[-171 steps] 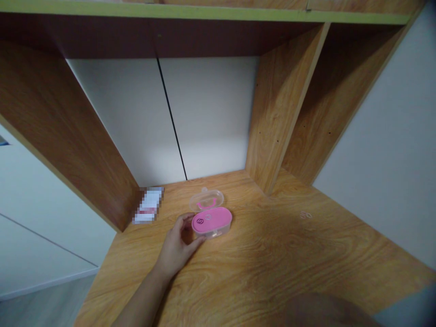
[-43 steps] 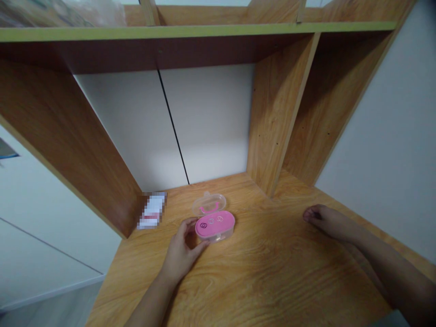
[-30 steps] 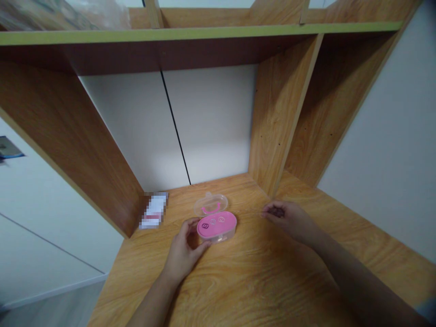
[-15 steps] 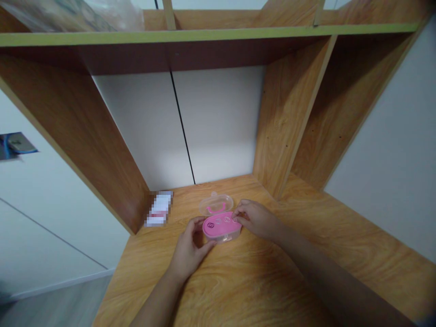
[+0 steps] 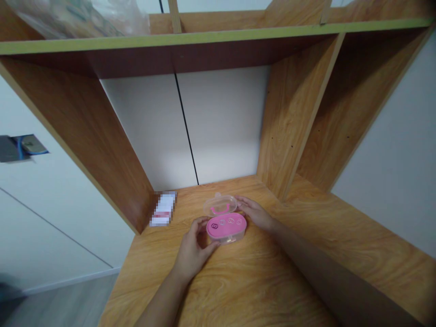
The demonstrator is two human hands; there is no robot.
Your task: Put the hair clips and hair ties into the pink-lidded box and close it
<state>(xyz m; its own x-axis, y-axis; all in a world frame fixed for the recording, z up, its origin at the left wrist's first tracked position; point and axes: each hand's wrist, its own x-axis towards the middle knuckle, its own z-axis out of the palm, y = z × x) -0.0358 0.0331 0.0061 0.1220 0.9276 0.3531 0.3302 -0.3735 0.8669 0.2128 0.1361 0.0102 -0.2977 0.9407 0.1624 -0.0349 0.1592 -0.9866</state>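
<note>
A small oval plastic box [image 5: 227, 239] with clear sides stands on the wooden desk. Its pink inner top [image 5: 226, 227] carries several ring shapes, one dark and the others pale; whether these are loose loops or printed, I cannot tell. The clear lid [image 5: 209, 206], with a pink handle [image 5: 220, 209], is tipped open behind the box. My left hand [image 5: 192, 247] grips the box's left end, thumb at the front and fingers behind. At the lid's right edge is my right hand [image 5: 254, 212], its fingers stretched out and the fingertips at or very near the rim.
A blurred-out white and red card or packet [image 5: 162, 209] lies by the left side panel [image 5: 102, 145]. Wooden dividers [image 5: 293, 118] stand at the right, with a shelf [image 5: 211, 38] overhead. A plastic bag [image 5: 85, 18] rests on that shelf. An open wall socket [image 5: 27, 145] shows at far left.
My right hand has moved from the right end of the pink top, where its fingers were pinched, back to the lid's right edge. My left hand keeps its grip. The view has shifted slightly.
</note>
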